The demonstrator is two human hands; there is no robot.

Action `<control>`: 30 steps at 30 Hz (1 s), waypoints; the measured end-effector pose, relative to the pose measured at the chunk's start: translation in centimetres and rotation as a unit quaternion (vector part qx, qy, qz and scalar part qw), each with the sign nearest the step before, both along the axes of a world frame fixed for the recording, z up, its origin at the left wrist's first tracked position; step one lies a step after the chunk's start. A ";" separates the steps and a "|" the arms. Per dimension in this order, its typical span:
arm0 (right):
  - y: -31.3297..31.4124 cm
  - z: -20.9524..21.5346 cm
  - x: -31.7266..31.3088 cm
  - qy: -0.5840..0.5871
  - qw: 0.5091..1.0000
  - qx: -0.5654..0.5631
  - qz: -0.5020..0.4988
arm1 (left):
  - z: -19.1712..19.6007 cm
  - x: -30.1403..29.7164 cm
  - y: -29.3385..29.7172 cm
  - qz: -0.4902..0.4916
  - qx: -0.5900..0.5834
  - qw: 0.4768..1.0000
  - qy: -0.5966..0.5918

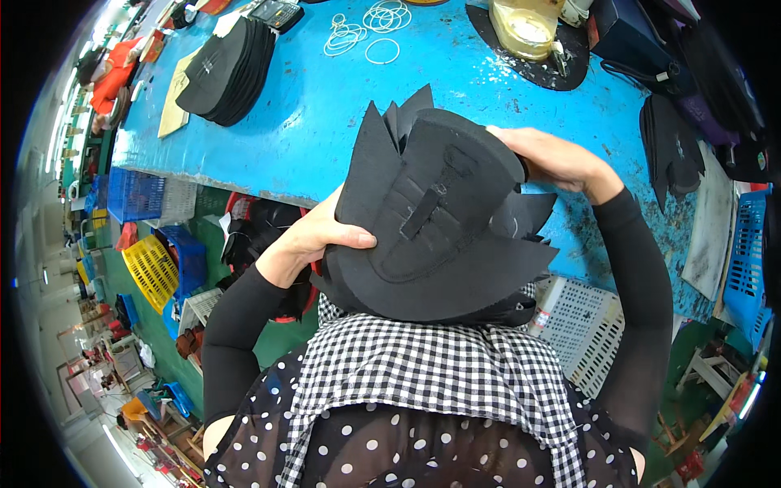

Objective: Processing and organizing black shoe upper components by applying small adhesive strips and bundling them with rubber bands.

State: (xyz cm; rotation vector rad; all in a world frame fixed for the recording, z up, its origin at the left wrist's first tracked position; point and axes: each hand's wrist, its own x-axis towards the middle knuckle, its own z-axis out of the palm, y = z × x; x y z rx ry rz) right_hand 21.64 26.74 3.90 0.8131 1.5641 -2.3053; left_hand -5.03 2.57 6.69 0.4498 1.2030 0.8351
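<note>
Between my hands, against the blue table's front edge, is a thick bundle of black cut fabric pieces (439,207). The pieces lie fanned at differing angles, with pointed corners sticking out; the top one has a stitched outline and a short black strip in its middle. My left hand (325,232) grips the bundle's left side, thumb on top and the other fingers hidden beneath. Over at the far right edge, my right hand (561,159) is wrapped round the bundle, its fingertips out of sight behind it.
On the blue table (301,138) lie a stack of black pieces (232,73), white rings (384,50), a glue container (527,28) on a black mat and more black pieces (669,146) at right. Below stand a grey crate (576,321) and yellow basket (150,272).
</note>
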 end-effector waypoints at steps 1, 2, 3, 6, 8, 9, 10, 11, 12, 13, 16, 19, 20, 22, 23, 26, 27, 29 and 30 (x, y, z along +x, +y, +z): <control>-0.4 -0.1 0.6 0.007 1.000 0.013 -0.022 | -0.3 -0.2 -0.5 0.009 -0.003 1.000 -0.008; -0.9 -0.3 1.0 0.014 0.999 0.025 -0.043 | -0.5 -0.4 -1.1 0.018 0.008 0.999 -0.027; -1.5 -0.5 1.3 -0.006 0.997 0.037 -0.068 | -0.9 -0.5 -1.8 0.007 0.010 1.000 -0.022; -2.4 -0.6 1.5 0.049 0.998 0.046 -0.018 | -1.8 -1.0 -3.8 -0.029 0.047 0.998 -0.028; -2.7 -0.3 1.2 0.051 0.998 0.034 -0.001 | -2.3 -1.0 -5.5 -0.018 0.048 0.998 -0.036; -3.0 -0.2 0.9 0.041 0.999 0.027 -0.004 | -2.5 -0.8 -6.2 -0.009 0.047 0.998 -0.033; -3.3 0.0 0.6 0.034 0.999 0.023 0.013 | -2.6 -0.5 -7.0 -0.016 0.071 0.997 -0.005; -3.7 0.0 0.3 0.027 0.999 0.019 0.029 | -2.7 -0.2 -7.8 -0.003 0.053 0.999 0.011; -4.1 0.0 -0.1 0.023 0.998 0.017 0.064 | -2.9 0.2 -8.3 0.007 0.050 0.998 0.022; -4.8 -0.2 -0.2 0.053 0.995 0.013 0.082 | -3.0 0.6 -8.9 0.014 0.059 0.998 0.029; -6.6 -1.3 0.2 0.192 0.974 -0.122 0.016 | -3.2 1.5 -9.9 0.053 0.037 0.997 0.042; -8.8 -2.9 3.1 0.234 0.956 -0.165 -0.064 | -3.7 1.5 -10.7 0.058 0.063 0.996 0.019; -9.3 -3.9 3.8 0.267 0.915 -0.295 -0.065 | -4.0 1.4 -11.0 0.055 0.083 0.995 0.007; -10.8 -5.4 6.1 0.310 0.859 -0.396 -0.092 | -4.6 1.0 -11.7 0.068 0.061 0.996 -0.013; -12.1 -6.3 6.9 0.347 0.857 -0.371 -0.087 | -4.9 0.9 -12.2 0.076 0.065 0.995 -0.027; -16.4 -7.8 9.1 0.325 0.917 -0.213 -0.094 | -5.8 0.5 -13.2 0.116 0.058 0.988 -0.088; -17.7 -7.9 9.5 0.295 0.937 -0.162 -0.096 | -5.9 0.5 -13.5 0.142 0.058 0.982 -0.111; -20.1 -7.5 9.3 0.224 0.971 -0.013 -0.083 | -5.9 0.8 -14.0 0.175 0.056 0.978 -0.103; -21.2 -6.9 8.9 0.194 0.975 0.081 -0.076 | -5.8 1.1 -14.0 0.189 0.048 0.976 -0.092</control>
